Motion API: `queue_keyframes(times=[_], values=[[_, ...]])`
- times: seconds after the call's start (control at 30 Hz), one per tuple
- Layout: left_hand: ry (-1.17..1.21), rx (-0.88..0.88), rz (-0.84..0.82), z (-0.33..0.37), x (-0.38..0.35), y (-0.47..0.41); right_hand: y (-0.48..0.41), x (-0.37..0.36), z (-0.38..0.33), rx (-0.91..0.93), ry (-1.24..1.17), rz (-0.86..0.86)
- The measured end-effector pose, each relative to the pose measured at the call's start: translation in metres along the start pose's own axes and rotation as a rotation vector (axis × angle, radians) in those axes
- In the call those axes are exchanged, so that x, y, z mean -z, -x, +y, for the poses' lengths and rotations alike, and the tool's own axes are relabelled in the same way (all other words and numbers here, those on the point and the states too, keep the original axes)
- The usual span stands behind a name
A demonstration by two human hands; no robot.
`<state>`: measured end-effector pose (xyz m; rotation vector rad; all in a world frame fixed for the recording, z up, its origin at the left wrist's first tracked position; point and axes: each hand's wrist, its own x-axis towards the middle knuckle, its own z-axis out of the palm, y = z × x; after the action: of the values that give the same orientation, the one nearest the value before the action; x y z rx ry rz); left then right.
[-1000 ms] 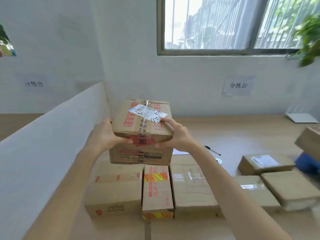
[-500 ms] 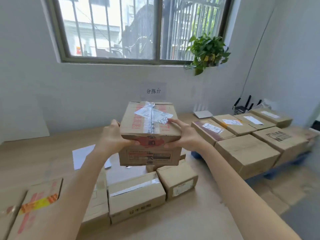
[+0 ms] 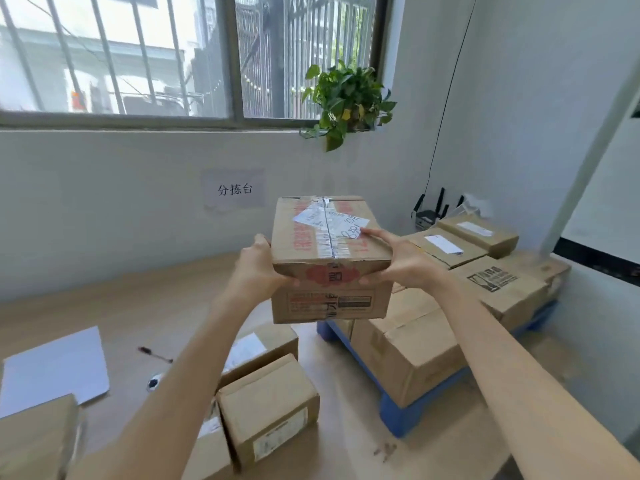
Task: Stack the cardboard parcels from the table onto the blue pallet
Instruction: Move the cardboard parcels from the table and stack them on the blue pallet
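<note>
Left hand (image 3: 258,268) and right hand (image 3: 398,258) are being clamped on opposite top edges of the taped parcel (image 3: 329,237), thumbs pressed on its near face. It is being held in the air, beside the left end of the blue pallet (image 3: 401,415) and higher than the parcels stacked there. Stiff cardboard and moderate weight are being judged. Glossy tape may be slippery, so opposite edges are being favoured.
</note>
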<state>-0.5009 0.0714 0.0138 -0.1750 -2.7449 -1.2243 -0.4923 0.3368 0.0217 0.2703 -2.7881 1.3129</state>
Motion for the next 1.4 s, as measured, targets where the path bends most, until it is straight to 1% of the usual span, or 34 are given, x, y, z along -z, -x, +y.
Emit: queue_keyframes(times=[0.13,0.27,0.53,0.73,0.9,1.1,1.27,1.4], values=[[0.035,0.017,0.008,0.022,-0.04,-0.038,-0.033,0.036,0.032,0.013,0.065,-0.008],[0.019,0.039,0.031,0.036,-0.077,-0.072,-0.068,0.063,0.068,0.004,0.055,-0.044],[0.019,0.124,0.155,0.047,-0.153,-0.114,-0.136,0.099,0.142,0.026,0.101,-0.167],[-0.027,0.201,0.22,0.054,-0.203,-0.127,-0.176,0.107,0.195,0.074,0.009,-0.302],[-0.057,0.242,0.25,0.055,-0.226,-0.128,-0.195,0.101,0.228,0.123,-0.046,-0.363],[-0.092,0.269,0.248,0.051,-0.241,-0.127,-0.2,0.09,0.255,0.133,-0.1,-0.387],[-0.088,0.248,0.279,0.046,-0.246,-0.124,-0.202,0.086,0.259,0.187,-0.083,-0.382],[-0.066,0.254,0.271,0.047,-0.246,-0.123,-0.206,0.087,0.258,0.2,-0.065,-0.402]])
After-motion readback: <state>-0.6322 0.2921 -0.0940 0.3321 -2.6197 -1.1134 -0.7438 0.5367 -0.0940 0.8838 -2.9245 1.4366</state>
